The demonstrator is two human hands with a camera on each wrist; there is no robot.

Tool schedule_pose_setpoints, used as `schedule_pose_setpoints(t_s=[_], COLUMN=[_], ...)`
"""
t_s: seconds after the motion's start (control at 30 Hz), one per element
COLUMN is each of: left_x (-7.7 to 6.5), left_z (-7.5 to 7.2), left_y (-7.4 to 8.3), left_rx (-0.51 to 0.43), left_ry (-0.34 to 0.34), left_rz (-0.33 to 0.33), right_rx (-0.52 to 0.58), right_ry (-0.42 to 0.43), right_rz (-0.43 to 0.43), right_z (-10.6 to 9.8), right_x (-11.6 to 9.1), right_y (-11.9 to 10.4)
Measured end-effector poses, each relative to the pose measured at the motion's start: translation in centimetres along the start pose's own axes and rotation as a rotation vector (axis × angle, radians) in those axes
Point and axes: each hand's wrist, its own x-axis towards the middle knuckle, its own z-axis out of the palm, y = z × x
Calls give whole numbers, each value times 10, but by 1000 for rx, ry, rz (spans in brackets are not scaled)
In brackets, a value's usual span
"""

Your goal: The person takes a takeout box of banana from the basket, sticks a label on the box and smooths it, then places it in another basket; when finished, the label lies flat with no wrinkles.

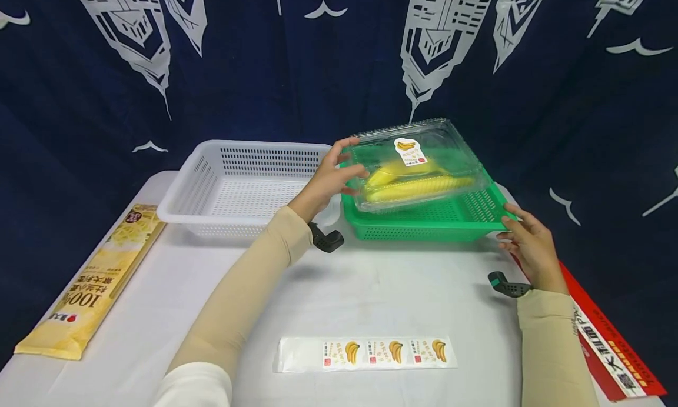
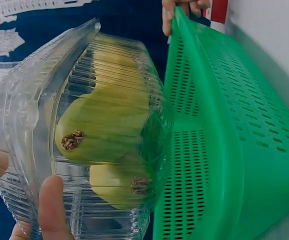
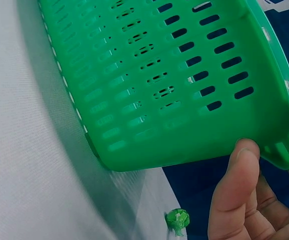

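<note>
My left hand (image 1: 335,173) grips the left end of a clear plastic clamshell box (image 1: 365,204), with thumb and fingers on its edge. Inside lie yellow bananas (image 1: 418,186), their greenish ends (image 2: 104,130) facing the left wrist camera. A banana sticker (image 1: 410,152) is on the lid. The box is tilted over the green basket (image 1: 424,230), overlapping its opening in the head view. My right hand (image 1: 529,245) holds the basket's right front corner, thumb (image 3: 237,175) on the outer wall and fingers round the rim.
A white basket (image 1: 249,219) stands left of the green one. A yellow pasta packet (image 1: 95,283) lies at the left edge and a red packet (image 1: 609,336) at the right. A banana sticker strip (image 1: 365,354) lies in front. A green-wrapped sweet (image 3: 177,220) is near the right hand.
</note>
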Motion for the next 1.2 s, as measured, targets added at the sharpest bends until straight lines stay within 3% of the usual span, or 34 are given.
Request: schedule_pose_setpoints(t_s=[0.37,0.67,1.2], left_x=[23,37,43], left_z=[24,36,48], left_y=[-17,-21,-29], left_rx=[1,69,163], left_ry=[4,1,6], left_rz=[-77,-142,-198], right_rx=[7,9,3], right_ry=[-3,6,-5], right_rz=[9,14,2], right_z=[-2,-2,-3], right_x=[0,2,1], right_y=[1,1,1])
